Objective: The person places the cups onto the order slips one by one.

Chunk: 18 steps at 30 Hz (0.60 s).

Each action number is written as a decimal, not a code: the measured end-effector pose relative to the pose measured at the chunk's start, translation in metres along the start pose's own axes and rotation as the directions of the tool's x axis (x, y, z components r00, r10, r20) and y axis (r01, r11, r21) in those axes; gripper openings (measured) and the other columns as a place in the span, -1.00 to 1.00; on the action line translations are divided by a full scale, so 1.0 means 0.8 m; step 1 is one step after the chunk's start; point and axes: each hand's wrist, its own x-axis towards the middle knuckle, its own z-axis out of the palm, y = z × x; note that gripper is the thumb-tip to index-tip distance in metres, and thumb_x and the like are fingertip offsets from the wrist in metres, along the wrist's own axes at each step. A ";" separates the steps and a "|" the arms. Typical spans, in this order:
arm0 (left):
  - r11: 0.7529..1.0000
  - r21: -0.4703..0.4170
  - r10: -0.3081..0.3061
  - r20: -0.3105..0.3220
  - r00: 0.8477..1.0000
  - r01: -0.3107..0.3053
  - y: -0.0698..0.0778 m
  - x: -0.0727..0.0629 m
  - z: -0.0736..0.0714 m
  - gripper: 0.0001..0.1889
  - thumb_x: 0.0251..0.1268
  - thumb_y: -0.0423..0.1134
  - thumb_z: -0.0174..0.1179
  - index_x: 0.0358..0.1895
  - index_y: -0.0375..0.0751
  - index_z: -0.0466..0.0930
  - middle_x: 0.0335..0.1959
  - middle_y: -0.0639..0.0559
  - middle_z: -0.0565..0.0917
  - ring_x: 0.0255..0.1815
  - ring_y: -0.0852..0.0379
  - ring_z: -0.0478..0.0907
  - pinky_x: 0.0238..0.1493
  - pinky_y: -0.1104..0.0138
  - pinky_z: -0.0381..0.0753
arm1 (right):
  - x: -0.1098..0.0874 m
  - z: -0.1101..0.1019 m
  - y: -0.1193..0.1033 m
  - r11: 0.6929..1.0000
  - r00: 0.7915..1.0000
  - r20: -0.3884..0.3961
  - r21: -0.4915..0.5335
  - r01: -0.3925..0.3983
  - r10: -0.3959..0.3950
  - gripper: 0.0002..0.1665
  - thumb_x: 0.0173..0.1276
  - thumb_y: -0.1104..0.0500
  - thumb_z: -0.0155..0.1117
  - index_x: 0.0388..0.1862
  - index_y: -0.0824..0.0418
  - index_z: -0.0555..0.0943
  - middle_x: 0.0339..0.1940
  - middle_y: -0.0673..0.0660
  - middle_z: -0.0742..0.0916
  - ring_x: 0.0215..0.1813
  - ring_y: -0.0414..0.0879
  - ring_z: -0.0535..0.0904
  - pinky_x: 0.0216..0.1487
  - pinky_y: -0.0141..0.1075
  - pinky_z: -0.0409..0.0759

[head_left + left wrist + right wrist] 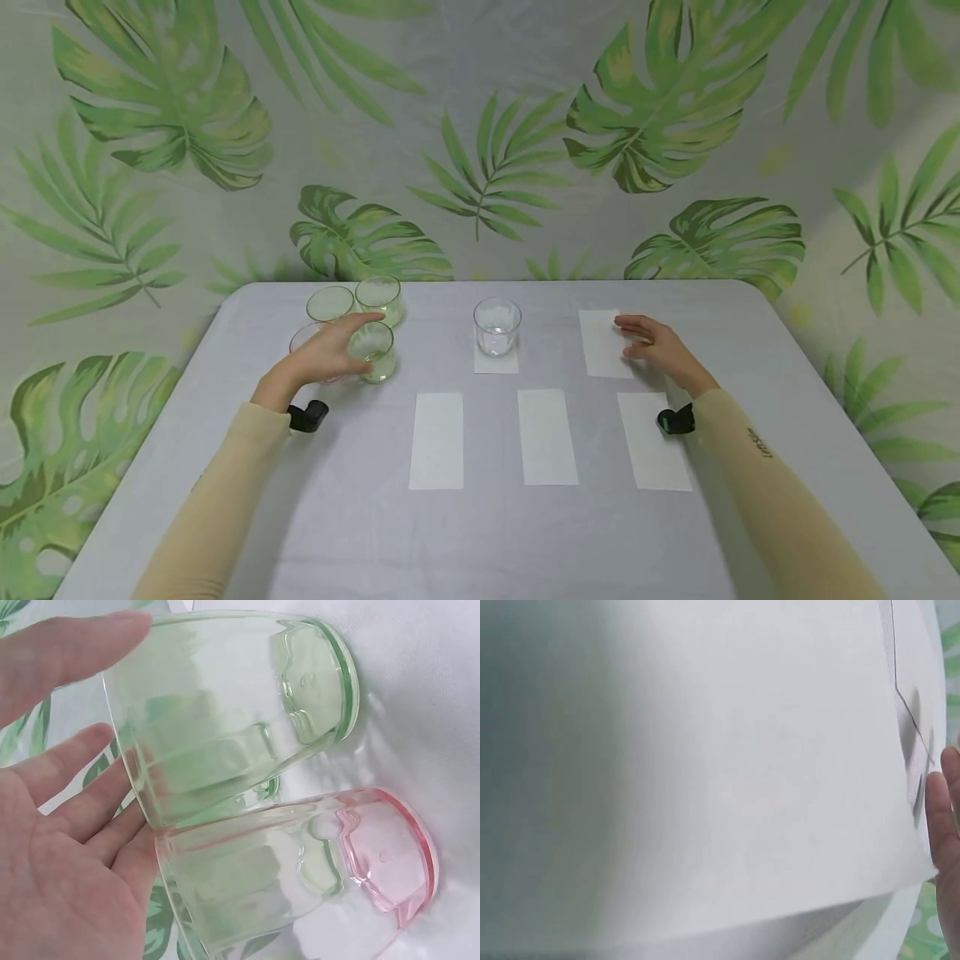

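My left hand (322, 350) is at a green-tinted glass (378, 367), thumb and fingers spread around its rim. In the left wrist view that glass (307, 682) has the thumb at one side of its mouth and the other fingers at the opposite side. A pink-based glass (390, 859) stands right beside it, partly hidden by the hand in the head view. My right hand (660, 350) hovers by the right edge of a white paper card (600, 346), its fingers loosely bent and holding nothing.
Two more green-tinted glasses (378, 304) stand behind, at the table's back left. A clear, bluish-rimmed glass (497, 329) stands on a card in the back middle. Several white cards (437, 442) lie in a front row, one (652, 450) under the right wrist. Leaf-patterned cloth (487, 167) hangs behind.
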 end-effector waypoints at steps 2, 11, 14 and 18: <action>1.000 0.010 0.003 0.005 1.000 -0.003 0.000 0.001 -0.001 -0.17 0.01 -0.40 0.36 0.42 -0.32 0.18 0.38 -0.34 0.23 0.41 -0.27 0.09 0.33 -0.13 0.13 | 0.000 0.001 -0.001 1.000 1.000 0.002 -0.011 0.000 0.000 -0.32 0.36 0.44 0.13 0.42 0.45 0.17 0.41 0.42 0.28 0.44 0.27 0.12 0.38 0.10 0.14; 0.998 0.056 0.020 -0.040 0.999 -0.018 0.003 0.001 0.004 -0.21 0.03 -0.35 0.36 0.39 -0.34 0.23 0.36 -0.31 0.30 0.38 -0.26 0.16 0.34 -0.10 0.14 | -0.001 0.005 -0.007 0.995 0.999 0.024 -0.097 -0.020 0.022 -0.28 0.34 0.39 0.20 0.42 0.46 0.17 0.41 0.44 0.26 0.44 0.30 0.07 0.40 0.10 0.08; 0.999 0.045 0.027 -0.069 0.997 -0.024 0.006 0.000 0.007 -0.22 0.04 -0.33 0.37 0.39 -0.33 0.24 0.36 -0.28 0.31 0.36 -0.25 0.19 0.32 -0.09 0.18 | -0.001 0.006 -0.005 0.991 0.999 0.031 -0.131 -0.022 0.026 -0.26 0.34 0.36 0.22 0.43 0.45 0.17 0.42 0.43 0.26 0.44 0.31 0.07 0.40 0.12 0.07; 0.999 0.017 0.038 -0.103 0.994 -0.037 0.014 0.000 0.012 -0.22 0.06 -0.30 0.39 0.39 -0.30 0.26 0.35 -0.24 0.33 0.25 -0.29 0.32 0.21 -0.08 0.34 | 0.003 0.006 0.001 0.987 0.999 0.031 -0.161 -0.022 0.028 -0.27 0.35 0.33 0.22 0.43 0.41 0.18 0.43 0.40 0.26 0.45 0.28 0.07 0.40 0.11 0.07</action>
